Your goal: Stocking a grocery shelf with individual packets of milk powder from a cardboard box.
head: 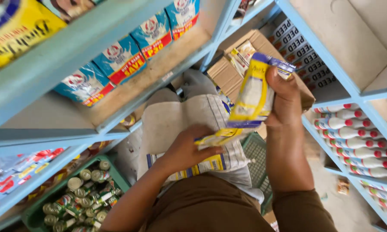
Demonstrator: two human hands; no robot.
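1. While the person stands between two blue shelf units, the right hand [283, 96] is raised in the middle of the view, its grip clenched around a yellow-and-purple packet [253, 92] with a clear window that shows white grains.
2. That packet stands nearly upright, its long axis running from the far top, by the open cardboard box [240, 64], down toward the near left; the fingers wrap its right edge and the thumb side lies behind it.
3. Lower and to the left, the left hand [187, 150] grips a second yellow packet [215, 137], which lies almost flat, its long axis pointing right toward the bottom end of the raised one.
4. Both packets nearly meet: the lower packet's right end sits just beside the raised packet's purple bottom edge, whether touching I cannot tell.
5. Of the two hands, the right is the nearer to the cardboard box, which still holds more packets; the left is nearer to the pale woven sack [180, 116] that lies under both hands.
6. Down at the near left, a green crate [120, 180] of small cans sits on the floor, well apart from either hand.
7. On the left shelf [51, 64] stand blue pouches; the right shelves carry rows of white bottles with red caps [356, 137].
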